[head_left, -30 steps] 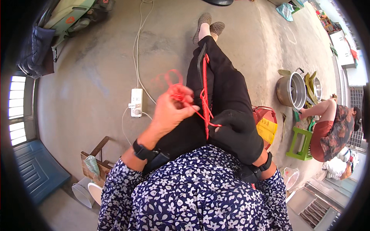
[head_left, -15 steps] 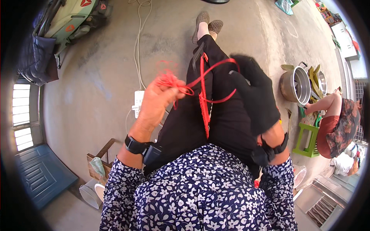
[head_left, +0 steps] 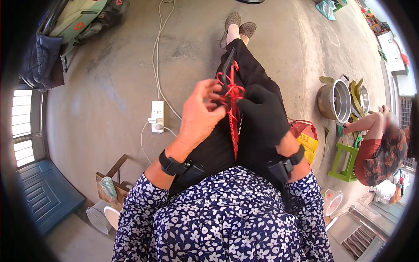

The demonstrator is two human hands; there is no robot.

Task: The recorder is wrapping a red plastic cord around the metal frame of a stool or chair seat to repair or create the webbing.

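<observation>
Above my lap, a tangle of red cord (head_left: pixel 235 92) hangs in loops between my two hands. My bare left hand (head_left: pixel 200 111) is on its left side, with curled, slightly blurred fingers and thumb around some of the strands. From the right, my right hand (head_left: pixel 264 113), in a black glove, pinches at the cord; its fingertips are partly hidden. Beneath the tangle a long, narrow red strip (head_left: pixel 234 135) lies along my black trousers, its edge looking toothed. A thin black strap-like piece (head_left: pixel 228 63) rests beside the strip's far end.
A white power strip (head_left: pixel 157 117) with cables lies on the floor at left. A red bag (head_left: pixel 302 128) with a yellow packet (head_left: pixel 308 146) is near my right knee. Farther right are a metal pot (head_left: pixel 335 101), a green stool (head_left: pixel 343 162) and a seated person (head_left: pixel 383 150).
My hands have come together over my lap. The wide red loop once stretched between them has drawn into a smaller tangle. The red bag and yellow packet now show more fully.
</observation>
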